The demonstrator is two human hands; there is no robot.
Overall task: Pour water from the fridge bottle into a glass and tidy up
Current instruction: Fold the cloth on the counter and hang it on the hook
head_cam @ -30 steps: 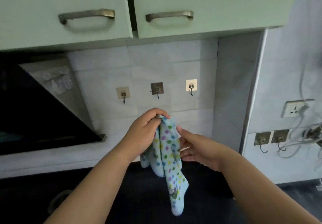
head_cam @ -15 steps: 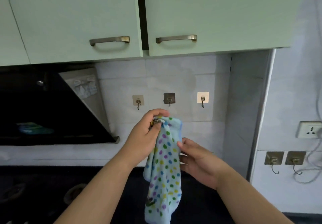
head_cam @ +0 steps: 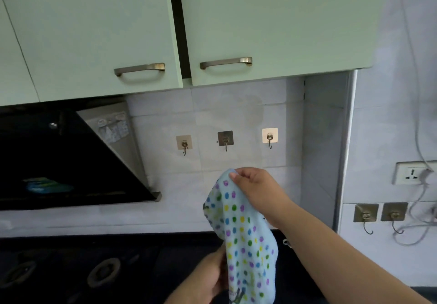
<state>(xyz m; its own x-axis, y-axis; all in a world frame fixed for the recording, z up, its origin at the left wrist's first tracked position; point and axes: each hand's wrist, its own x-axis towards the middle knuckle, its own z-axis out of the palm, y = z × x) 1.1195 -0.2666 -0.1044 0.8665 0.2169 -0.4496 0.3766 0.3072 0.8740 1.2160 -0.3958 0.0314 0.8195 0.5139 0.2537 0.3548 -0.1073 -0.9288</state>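
Both hands (head_cam: pixel 254 189) on dotted towel (head_cam: pixel 244 240).

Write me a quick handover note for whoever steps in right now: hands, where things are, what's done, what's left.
Right hand: pinching the top corner of the polka-dot towel, just below the three wall hooks.
Left hand: at the towel's lower part; grip unclear.
Hooks are all bare. Bottle and glass are out of view, so pouring can't be confirmed.
Left: probably hang the towel on a hook.
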